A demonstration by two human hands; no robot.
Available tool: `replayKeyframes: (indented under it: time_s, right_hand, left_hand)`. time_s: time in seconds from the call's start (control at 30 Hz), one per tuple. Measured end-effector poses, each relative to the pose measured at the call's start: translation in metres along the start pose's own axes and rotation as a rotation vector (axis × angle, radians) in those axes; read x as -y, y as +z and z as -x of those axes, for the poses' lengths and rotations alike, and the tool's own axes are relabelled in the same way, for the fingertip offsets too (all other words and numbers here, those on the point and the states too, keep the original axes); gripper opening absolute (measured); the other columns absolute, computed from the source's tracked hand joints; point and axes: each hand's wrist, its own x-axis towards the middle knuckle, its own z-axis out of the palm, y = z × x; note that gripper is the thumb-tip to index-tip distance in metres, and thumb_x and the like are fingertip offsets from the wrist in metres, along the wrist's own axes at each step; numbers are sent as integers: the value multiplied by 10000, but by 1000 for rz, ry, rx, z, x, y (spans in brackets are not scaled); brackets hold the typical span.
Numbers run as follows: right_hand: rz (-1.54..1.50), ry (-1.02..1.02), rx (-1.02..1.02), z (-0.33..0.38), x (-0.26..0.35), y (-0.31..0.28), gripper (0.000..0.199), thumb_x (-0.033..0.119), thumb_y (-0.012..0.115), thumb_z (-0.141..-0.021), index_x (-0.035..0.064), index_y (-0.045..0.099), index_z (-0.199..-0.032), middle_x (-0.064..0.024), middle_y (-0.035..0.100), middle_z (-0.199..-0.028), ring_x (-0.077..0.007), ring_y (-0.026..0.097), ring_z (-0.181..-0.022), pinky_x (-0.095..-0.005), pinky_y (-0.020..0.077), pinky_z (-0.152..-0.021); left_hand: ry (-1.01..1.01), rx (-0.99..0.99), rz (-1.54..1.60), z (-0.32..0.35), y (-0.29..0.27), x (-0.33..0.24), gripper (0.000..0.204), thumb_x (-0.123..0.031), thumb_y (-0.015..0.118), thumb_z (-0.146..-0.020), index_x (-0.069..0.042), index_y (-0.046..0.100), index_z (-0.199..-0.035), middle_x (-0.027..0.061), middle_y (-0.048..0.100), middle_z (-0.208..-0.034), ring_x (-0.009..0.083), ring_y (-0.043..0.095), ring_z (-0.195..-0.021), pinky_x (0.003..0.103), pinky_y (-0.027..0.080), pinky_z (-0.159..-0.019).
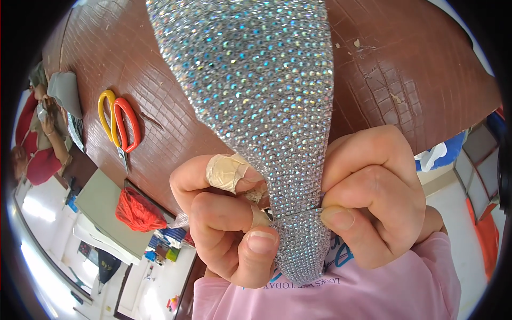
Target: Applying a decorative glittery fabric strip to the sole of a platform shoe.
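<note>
A long strip of silvery mesh fabric covered in rhinestones [256, 80] runs from the top of the view down toward my chest, wide at the far end and narrower between my hands. Pinching its left edge is my left hand [226, 224], with beige tape wrapped round its fingers. On the opposite edge, my right hand [378, 197] grips the strip between thumb and curled fingers. A crosswise fold or seam shows in the fabric between the two thumbs. Below it, the narrow end hangs in front of my pink shirt.
Scissors [118, 125] with one yellow and one red handle lie on the brown, crocodile-patterned tabletop [160, 154], left of the strip. A red plastic bag [140, 209] is beside the table's left edge. At the far left another person in red [40, 144] holds something.
</note>
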Motion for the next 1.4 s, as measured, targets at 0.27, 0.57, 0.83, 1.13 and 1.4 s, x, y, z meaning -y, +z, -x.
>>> replayKeyframes:
  time_s: [0.27,0.57,0.83,1.13,1.4]
  right_hand:
    - [0,-44,7,0,-5,0,56,41,602,-740,-3,566,-736,-145,524,-910,-235,534,-754,-304,473,-674]
    - [13,-110,4,4,-15,-2,42,39,593,-750,3,571,-745,-135,525,-919,-234,526,-765,-327,469,-679]
    - [-3,-136,-49,8,-18,7,67,63,582,-783,3,562,-763,-137,515,-947,-236,519,-769,-345,466,-690]
    - [220,-58,-7,5,-4,15,91,99,568,-829,12,549,-814,-169,480,-1050,-248,516,-857,-365,431,-846]
    - [102,-6,-4,8,-12,19,124,143,546,-873,20,564,-870,-226,376,-1288,-271,470,-1077,-371,384,-934]
  left_hand:
    - [7,-40,-2,0,0,2,209,-203,640,-710,-94,478,-635,180,470,-1043,199,478,-788,275,384,-720]
    - [-24,186,2,-2,-14,2,187,-198,604,-777,-88,475,-699,173,412,-1130,222,458,-885,328,383,-792]
    - [-164,122,11,2,-3,-9,177,-216,550,-845,-91,461,-758,146,358,-1202,242,425,-999,381,354,-888]
    - [-275,124,1,4,-12,-6,181,-249,511,-870,-110,452,-771,149,309,-1349,264,400,-1131,412,317,-963]
    - [-363,10,1,7,-5,-9,166,-238,430,-944,-84,444,-1006,109,442,-1187,173,463,-1011,316,362,-895]
